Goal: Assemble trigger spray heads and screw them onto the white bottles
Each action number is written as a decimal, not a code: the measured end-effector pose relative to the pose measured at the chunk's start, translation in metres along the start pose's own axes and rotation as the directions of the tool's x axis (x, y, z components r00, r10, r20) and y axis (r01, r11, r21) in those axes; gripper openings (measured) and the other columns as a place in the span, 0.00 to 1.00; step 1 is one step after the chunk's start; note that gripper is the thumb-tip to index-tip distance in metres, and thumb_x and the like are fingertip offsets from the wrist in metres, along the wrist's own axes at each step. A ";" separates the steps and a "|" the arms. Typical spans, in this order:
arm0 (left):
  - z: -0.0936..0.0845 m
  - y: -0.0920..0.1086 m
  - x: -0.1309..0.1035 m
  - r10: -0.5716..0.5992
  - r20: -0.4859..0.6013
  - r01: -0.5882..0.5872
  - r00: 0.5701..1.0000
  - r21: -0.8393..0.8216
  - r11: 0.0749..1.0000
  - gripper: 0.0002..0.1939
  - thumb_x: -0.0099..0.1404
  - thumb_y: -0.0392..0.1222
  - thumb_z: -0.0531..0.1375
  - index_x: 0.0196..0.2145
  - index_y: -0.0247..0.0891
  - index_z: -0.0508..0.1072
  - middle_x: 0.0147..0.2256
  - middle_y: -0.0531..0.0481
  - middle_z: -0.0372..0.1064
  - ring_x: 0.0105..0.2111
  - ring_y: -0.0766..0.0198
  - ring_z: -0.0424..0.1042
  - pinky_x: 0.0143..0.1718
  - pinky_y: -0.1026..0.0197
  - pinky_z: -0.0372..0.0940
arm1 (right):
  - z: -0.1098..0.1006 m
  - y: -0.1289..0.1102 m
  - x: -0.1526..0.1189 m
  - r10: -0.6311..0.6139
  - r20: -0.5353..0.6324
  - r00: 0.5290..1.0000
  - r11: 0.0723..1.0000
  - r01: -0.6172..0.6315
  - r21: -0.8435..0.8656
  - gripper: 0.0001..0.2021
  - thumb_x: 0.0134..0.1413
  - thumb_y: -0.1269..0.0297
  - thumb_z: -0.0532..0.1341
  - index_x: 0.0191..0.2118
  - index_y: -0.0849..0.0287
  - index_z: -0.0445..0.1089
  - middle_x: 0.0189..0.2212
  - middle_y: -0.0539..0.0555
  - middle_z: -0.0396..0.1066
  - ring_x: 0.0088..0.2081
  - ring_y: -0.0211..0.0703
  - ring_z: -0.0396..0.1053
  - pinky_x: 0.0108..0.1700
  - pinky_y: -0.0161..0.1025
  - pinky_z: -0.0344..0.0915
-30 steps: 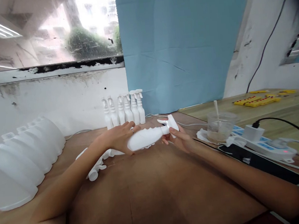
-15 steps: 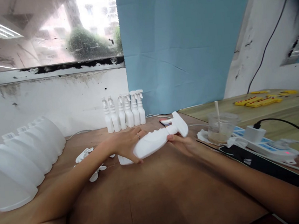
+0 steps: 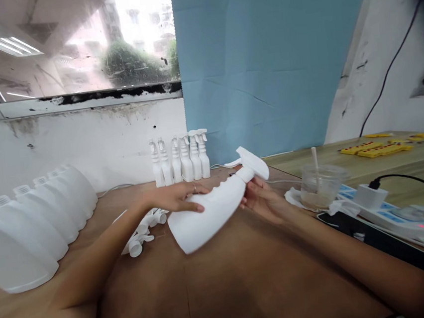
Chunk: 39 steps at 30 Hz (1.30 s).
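Observation:
A white spray bottle [image 3: 209, 211] with its trigger head [image 3: 253, 164] on the neck is held tilted above the brown table, head up to the right. My left hand [image 3: 180, 198] grips the bottle's body from behind, thumb along the near face and a ring on one finger. At the neck, just below the trigger head, my right hand [image 3: 263, 199] has its fingers closed; part of them is hidden behind the bottle. Left of the bottle, loose white trigger heads [image 3: 144, 230] lie in a pile, partly covered by my left forearm.
Several finished-looking spray bottles [image 3: 185, 161] stand in a row by the wall. Large white open-necked bottles [image 3: 45, 220] line the left side. On the right are a plastic cup [image 3: 317, 186], a power strip [image 3: 401, 216] with cables, a dark flat device [image 3: 373, 241] and yellow pieces [image 3: 379, 148].
The spray bottle has turned so its broad face shows more and its base has swung nearer. My left hand has shifted its hold on the body; my right stays at the neck.

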State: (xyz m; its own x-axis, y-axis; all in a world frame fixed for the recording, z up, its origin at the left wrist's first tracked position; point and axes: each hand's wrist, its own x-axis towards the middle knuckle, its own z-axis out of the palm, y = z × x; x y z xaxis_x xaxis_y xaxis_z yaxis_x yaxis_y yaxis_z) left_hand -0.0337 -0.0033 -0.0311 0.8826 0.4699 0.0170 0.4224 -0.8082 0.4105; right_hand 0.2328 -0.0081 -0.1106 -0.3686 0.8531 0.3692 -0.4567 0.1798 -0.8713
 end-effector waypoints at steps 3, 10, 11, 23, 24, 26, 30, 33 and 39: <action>-0.024 -0.028 -0.020 -0.061 -0.313 0.080 0.948 0.050 0.995 0.26 0.62 0.52 0.60 0.57 0.43 0.64 0.57 0.45 0.61 0.53 0.54 0.63 0.49 0.57 0.62 | -0.007 0.003 0.003 0.028 0.035 0.999 0.999 -0.026 -0.041 0.23 0.53 0.56 0.63 0.54 0.49 0.62 0.30 0.48 0.63 0.24 0.35 0.58 0.26 0.36 0.60; -0.073 -0.113 -0.087 -0.167 -0.962 0.586 0.215 -0.010 0.810 0.24 0.59 0.53 0.59 0.48 0.34 0.67 0.47 0.43 0.66 0.47 0.54 0.67 0.45 0.58 0.64 | -0.025 0.053 0.005 -0.091 0.203 0.975 0.527 0.221 -0.821 0.21 0.58 0.59 0.58 0.57 0.54 0.61 0.39 0.55 0.65 0.36 0.43 0.66 0.40 0.43 0.66; -0.073 -0.125 -0.091 -0.246 -0.956 0.700 0.162 -0.064 0.711 0.24 0.59 0.54 0.60 0.45 0.33 0.68 0.45 0.42 0.67 0.45 0.53 0.68 0.45 0.57 0.63 | -0.022 0.059 0.003 -0.083 0.281 0.956 0.403 0.291 -0.868 0.22 0.59 0.60 0.57 0.58 0.54 0.60 0.45 0.57 0.65 0.43 0.47 0.66 0.48 0.47 0.64; -0.016 -0.220 -0.042 -0.772 -0.635 0.830 -0.005 -0.433 0.351 0.35 0.64 0.56 0.53 0.60 0.28 0.51 0.48 0.26 0.65 0.33 0.46 0.74 0.26 0.53 0.68 | -0.006 0.073 0.000 0.264 0.412 0.872 0.081 0.405 -0.911 0.25 0.65 0.53 0.48 0.64 0.54 0.54 0.65 0.56 0.50 0.65 0.56 0.41 0.63 0.58 0.43; -0.014 -0.223 -0.038 -0.785 -0.620 0.822 -0.011 -0.453 0.346 0.36 0.65 0.56 0.52 0.61 0.28 0.49 0.49 0.25 0.63 0.34 0.46 0.74 0.25 0.54 0.68 | -0.005 0.072 0.000 0.275 0.406 0.872 0.083 0.399 -0.913 0.25 0.65 0.53 0.48 0.64 0.54 0.54 0.65 0.55 0.51 0.65 0.56 0.41 0.62 0.58 0.43; -0.013 -0.228 -0.031 -0.805 -0.592 0.806 -0.026 -0.489 0.334 0.36 0.66 0.56 0.52 0.63 0.29 0.46 0.52 0.26 0.60 0.39 0.47 0.73 0.26 0.55 0.70 | -0.003 0.071 0.000 0.277 0.396 0.875 0.087 0.388 -0.918 0.25 0.65 0.53 0.48 0.64 0.54 0.54 0.64 0.55 0.53 0.65 0.56 0.43 0.62 0.58 0.44; -0.014 -0.233 -0.016 -0.848 -0.528 0.778 -0.043 -0.551 0.303 0.29 0.68 0.53 0.53 0.60 0.36 0.54 0.53 0.37 0.60 0.44 0.55 0.70 0.37 0.53 0.71 | 0.000 0.069 -0.001 0.236 0.392 0.889 0.094 0.381 -0.920 0.24 0.64 0.54 0.51 0.62 0.55 0.59 0.62 0.56 0.57 0.63 0.55 0.48 0.62 0.55 0.46; -0.015 -0.231 -0.009 -0.868 -0.496 0.768 -0.030 -0.567 0.298 0.22 0.68 0.49 0.55 0.56 0.35 0.61 0.50 0.41 0.63 0.43 0.57 0.69 0.40 0.52 0.70 | 0.000 0.069 -0.001 0.207 0.401 0.892 0.098 0.389 -0.916 0.23 0.63 0.55 0.52 0.61 0.56 0.61 0.60 0.56 0.59 0.62 0.54 0.49 0.61 0.54 0.48; -0.017 -0.212 -0.016 -0.861 -0.505 0.806 0.059 -0.485 0.339 0.19 0.69 0.48 0.55 0.53 0.34 0.64 0.47 0.42 0.65 0.41 0.59 0.70 0.40 0.53 0.69 | -0.004 0.072 -0.001 0.152 0.435 0.888 0.128 0.419 -0.899 0.22 0.62 0.58 0.55 0.59 0.58 0.63 0.59 0.58 0.61 0.62 0.57 0.48 0.61 0.58 0.49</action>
State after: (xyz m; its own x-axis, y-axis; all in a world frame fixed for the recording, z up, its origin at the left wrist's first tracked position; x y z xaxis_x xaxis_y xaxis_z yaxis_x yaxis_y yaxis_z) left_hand -0.1411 0.1659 -0.1033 -0.4164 0.9028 0.1074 0.7543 0.2771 0.5952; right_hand 0.2038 0.0056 -0.1751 -0.7488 0.5713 0.3361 0.5151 0.8206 -0.2474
